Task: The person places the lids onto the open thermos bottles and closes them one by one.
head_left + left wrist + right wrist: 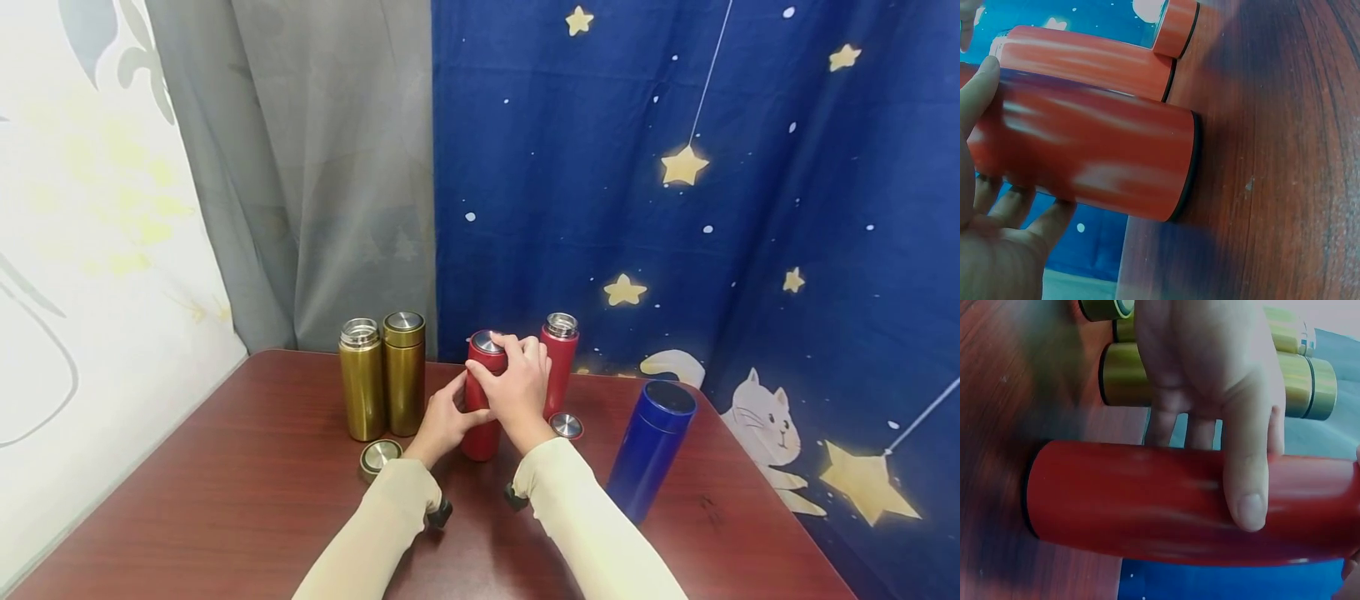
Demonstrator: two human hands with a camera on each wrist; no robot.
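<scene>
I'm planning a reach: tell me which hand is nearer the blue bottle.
The right hand, atop a red bottle, is left of the blue bottle. The left hand, gripping that red bottle lower down, is farther left.

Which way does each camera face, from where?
Head: on the head, facing forward and down at the table; left hand, right hand and both sleeves show.
Left wrist: on that wrist, facing rightward past the gripped flask toward the open red flask; left hand shows.
Right wrist: on that wrist, facing leftward toward the gold flasks; mostly left hand shows.
Both wrist views share the gripped flask.
</scene>
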